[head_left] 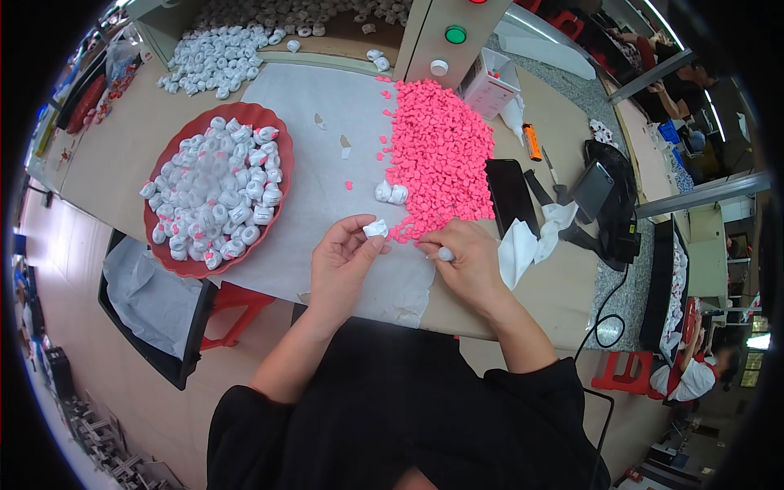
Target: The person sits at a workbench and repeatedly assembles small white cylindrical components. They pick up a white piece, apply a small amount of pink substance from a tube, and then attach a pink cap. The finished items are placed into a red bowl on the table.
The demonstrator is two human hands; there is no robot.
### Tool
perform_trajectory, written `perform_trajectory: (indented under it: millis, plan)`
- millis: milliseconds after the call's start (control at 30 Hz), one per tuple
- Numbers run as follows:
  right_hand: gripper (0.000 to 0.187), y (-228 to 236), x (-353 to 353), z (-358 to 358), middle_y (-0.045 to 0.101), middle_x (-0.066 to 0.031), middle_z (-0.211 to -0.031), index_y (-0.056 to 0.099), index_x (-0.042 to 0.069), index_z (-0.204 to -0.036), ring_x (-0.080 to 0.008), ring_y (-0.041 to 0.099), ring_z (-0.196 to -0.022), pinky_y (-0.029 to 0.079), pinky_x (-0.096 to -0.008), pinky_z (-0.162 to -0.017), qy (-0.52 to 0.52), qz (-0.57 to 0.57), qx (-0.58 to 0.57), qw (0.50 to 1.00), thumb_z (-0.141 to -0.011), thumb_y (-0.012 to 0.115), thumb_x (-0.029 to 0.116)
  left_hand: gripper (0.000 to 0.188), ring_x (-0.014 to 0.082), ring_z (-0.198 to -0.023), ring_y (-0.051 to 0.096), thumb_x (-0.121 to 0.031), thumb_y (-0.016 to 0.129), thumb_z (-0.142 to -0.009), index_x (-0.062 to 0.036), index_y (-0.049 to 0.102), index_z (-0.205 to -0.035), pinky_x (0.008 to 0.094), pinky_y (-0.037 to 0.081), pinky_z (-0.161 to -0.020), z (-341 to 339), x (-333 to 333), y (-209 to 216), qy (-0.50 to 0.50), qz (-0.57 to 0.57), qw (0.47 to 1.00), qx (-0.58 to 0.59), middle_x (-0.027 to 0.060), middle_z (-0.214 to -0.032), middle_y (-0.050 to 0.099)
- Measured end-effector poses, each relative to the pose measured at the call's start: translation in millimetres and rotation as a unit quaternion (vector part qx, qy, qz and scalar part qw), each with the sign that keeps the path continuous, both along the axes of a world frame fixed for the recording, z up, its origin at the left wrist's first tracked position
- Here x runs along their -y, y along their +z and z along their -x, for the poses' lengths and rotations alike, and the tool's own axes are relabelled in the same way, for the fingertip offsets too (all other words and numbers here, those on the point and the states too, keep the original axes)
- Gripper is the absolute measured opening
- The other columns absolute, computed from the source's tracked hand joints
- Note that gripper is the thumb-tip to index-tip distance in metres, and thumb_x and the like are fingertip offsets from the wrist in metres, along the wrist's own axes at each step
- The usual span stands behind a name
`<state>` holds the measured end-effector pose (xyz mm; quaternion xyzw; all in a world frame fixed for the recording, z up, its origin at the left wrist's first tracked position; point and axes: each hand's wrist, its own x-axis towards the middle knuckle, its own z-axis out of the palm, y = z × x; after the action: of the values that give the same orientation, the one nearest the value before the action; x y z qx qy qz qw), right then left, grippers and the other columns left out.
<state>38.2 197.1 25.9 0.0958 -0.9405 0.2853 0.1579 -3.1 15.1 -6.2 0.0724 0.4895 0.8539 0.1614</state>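
Between thumb and fingers, my left hand (341,260) pinches a small white molded piece (376,229). My right hand (467,260) is closed, its fingertips at the near edge of a pile of small pink pieces (437,151). A pale, rounded end of some slim object (446,254) sticks out of that hand; the rest is hidden by the fingers. Just beyond my hands lie a couple of white pieces (391,193) against the pile. On the left, a red scalloped bowl (286,155) is heaped with white pieces, some bearing pink bits.
White paper (327,163) covers the middle of the table. Many white pieces (216,61) lie at the back left, before a machine with a green button (456,34). To the right are a phone (512,196), an orange lighter (532,141), crumpled tissue (523,249) and a black bag (612,196).
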Motion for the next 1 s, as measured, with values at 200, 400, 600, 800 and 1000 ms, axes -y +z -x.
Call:
perform_trajectory:
  millis: [200,400,600,800,1000]
  plan:
    - [0.010,-5,-18,-4,0.056,-0.0079,-0.070,0.064,0.003,-0.077,-0.0249,0.056,-0.066,0.043,-0.0340,-0.059,-0.076,0.092,0.020,0.993,-0.069,0.066,0.007,0.028,0.0112,-0.085,0.055,0.001,0.055,-0.083,0.0037,0.048,-0.110,0.0243,0.046,-0.078,1,2,-2,-0.008,0.002,1.000,-0.004,0.0064,-0.096,0.055]
    - [0.009,-9,-7,-4,0.056,-0.0086,-0.071,0.064,0.004,-0.077,-0.0265,0.057,-0.068,0.043,-0.0350,-0.060,-0.071,0.024,0.023,0.997,-0.068,0.065,0.006,0.027,0.0132,-0.084,0.055,0.001,0.056,-0.083,0.0031,0.049,-0.108,0.0265,0.046,-0.077,-1,1,0,-0.007,0.009,1.000,-0.012,0.0078,-0.095,0.057]
    - [0.010,-3,-5,-4,0.058,-0.0092,-0.074,0.063,0.003,-0.081,-0.0252,0.057,-0.070,0.044,-0.0325,-0.062,-0.054,0.016,0.077,0.995,-0.071,0.064,0.005,0.027,0.0125,-0.087,0.055,0.001,0.056,-0.083,0.0037,0.048,-0.109,0.0261,0.048,-0.076,-2,1,-1,-0.026,0.030,0.999,-0.013,0.0083,-0.097,0.057]
    - [0.009,-5,-7,-6,0.060,-0.0083,-0.076,0.062,0.003,-0.079,-0.0246,0.059,-0.072,0.045,-0.0323,-0.063,-0.047,0.073,0.073,0.994,-0.070,0.064,0.006,0.027,0.0121,-0.089,0.055,0.001,0.056,-0.083,0.0036,0.048,-0.109,0.0266,0.048,-0.077,-5,-5,6,-0.062,0.029,0.998,-0.016,0.0077,-0.098,0.058]
    - [0.008,8,2,-13,0.059,-0.0018,-0.076,0.062,0.001,-0.079,-0.0088,0.054,-0.073,0.044,-0.0236,-0.064,-0.010,0.409,0.159,0.898,-0.074,0.068,0.002,0.028,0.0140,-0.093,0.055,0.005,0.053,-0.083,0.0032,0.048,-0.111,0.0261,0.048,-0.080,-14,-14,0,-0.106,0.039,0.992,-0.056,0.0080,-0.104,0.051]
